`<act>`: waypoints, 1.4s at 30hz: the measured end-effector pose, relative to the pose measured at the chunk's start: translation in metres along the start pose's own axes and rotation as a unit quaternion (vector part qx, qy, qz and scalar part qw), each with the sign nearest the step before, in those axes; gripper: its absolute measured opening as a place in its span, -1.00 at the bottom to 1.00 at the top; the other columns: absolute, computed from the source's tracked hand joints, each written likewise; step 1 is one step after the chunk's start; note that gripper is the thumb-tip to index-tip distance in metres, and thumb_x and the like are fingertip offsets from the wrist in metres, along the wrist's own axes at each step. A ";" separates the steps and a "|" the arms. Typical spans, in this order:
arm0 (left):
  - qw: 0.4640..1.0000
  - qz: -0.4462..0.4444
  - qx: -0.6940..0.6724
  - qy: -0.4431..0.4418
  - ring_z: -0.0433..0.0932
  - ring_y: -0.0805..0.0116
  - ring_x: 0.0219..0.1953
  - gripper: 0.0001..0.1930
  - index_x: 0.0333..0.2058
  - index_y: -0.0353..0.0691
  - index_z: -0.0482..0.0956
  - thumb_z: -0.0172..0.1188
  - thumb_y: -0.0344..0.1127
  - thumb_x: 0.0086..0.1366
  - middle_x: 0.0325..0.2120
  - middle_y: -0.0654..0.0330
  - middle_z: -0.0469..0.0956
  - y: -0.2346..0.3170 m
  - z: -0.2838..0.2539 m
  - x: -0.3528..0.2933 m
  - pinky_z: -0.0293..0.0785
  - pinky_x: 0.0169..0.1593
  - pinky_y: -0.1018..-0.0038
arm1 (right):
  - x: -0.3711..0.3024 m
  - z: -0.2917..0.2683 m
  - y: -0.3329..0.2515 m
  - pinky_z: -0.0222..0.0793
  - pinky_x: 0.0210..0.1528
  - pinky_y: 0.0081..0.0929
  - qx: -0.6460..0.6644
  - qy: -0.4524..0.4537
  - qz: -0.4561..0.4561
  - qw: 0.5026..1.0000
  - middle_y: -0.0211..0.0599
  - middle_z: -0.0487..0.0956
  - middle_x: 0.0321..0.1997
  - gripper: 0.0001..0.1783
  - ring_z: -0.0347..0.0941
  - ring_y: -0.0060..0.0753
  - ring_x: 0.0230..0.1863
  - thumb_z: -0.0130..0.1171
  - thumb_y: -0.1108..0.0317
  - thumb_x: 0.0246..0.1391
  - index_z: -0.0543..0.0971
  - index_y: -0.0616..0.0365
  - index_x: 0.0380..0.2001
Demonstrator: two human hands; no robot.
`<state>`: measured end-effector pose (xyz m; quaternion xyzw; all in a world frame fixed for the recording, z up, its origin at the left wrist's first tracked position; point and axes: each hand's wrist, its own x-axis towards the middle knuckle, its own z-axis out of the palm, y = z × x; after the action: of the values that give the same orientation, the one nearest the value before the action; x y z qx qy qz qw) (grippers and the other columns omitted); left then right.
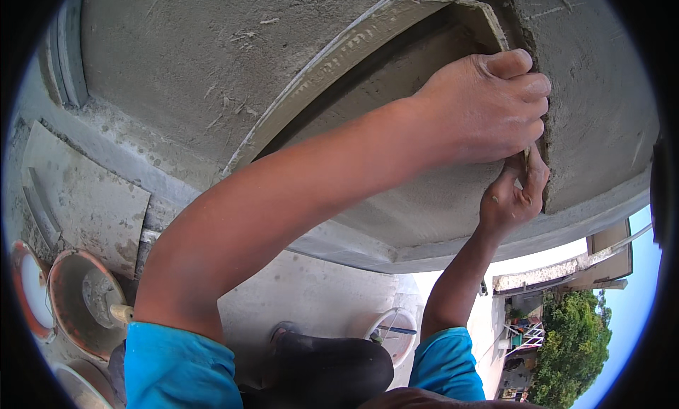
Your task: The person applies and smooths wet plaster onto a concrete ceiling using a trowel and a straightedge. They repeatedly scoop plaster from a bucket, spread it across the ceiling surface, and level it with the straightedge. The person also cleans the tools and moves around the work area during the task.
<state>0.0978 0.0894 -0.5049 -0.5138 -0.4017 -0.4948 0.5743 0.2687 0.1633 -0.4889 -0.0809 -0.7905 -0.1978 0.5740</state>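
Outdoors, against a grey plastered wall (177,62). Has left hand (506,105) closed over a thin strip (497,28) along the right edge of a dark recess (403,69); cannot see those fingertips. Pinches the strip lower down between thumb and finger of right hand (511,197). At lower left, 2 orange-rimmed buckets (74,292).

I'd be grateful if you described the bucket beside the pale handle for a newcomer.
Start from the blue left sleeve at the bottom. Up and left sits a reddish bucket. Unlike the bucket further left, white inside, it has a pale handle at its edge.
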 end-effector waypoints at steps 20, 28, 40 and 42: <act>0.999 0.009 0.031 0.009 0.43 0.54 -0.03 -0.92 -0.45 0.16 0.76 0.32 -0.15 0.06 -0.38 0.57 0.61 0.010 -0.006 0.004 0.13 0.23 0.43 | -0.006 -0.002 0.012 0.31 -0.05 -0.62 -0.007 0.025 -0.019 0.999 -0.35 0.57 -0.21 -0.76 0.43 -0.55 -0.18 0.10 0.71 0.14 0.58 0.36 -0.12; 0.998 0.008 0.067 0.003 0.46 0.52 -0.07 -0.92 -0.43 0.14 0.75 0.31 -0.18 0.08 -0.40 0.53 0.62 0.001 -0.001 0.002 0.15 0.21 0.43 | 0.001 0.003 0.010 0.47 -0.08 -0.52 -0.006 0.010 -0.023 1.000 -0.34 0.59 -0.15 -0.53 0.55 -0.49 -0.13 0.26 0.74 0.10 0.67 0.06 0.04; 0.997 -0.015 0.078 0.019 0.43 0.44 -0.12 -0.93 -0.47 0.07 0.73 0.29 -0.20 0.07 -0.48 0.44 0.52 0.007 0.002 -0.006 0.21 0.14 0.38 | -0.002 0.004 0.007 0.45 -0.17 -0.50 -0.027 0.003 -0.050 0.998 -0.33 0.56 -0.20 -0.53 0.52 -0.45 -0.20 0.25 0.77 0.05 0.70 0.07 -0.01; 0.996 -0.022 0.081 0.030 0.42 0.43 -0.12 -0.93 -0.49 0.06 0.72 0.29 -0.21 0.05 -0.49 0.44 0.50 0.010 0.004 -0.010 0.21 0.15 0.39 | -0.003 0.003 0.005 0.44 -0.19 -0.49 -0.035 0.005 -0.059 0.998 -0.32 0.58 -0.22 -0.50 0.52 -0.41 -0.20 0.24 0.80 0.00 0.70 0.07 -0.02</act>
<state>0.1061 0.0944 -0.5163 -0.4417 -0.4343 -0.4885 0.6146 0.2686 0.1693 -0.4917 -0.0529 -0.7834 -0.2593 0.5624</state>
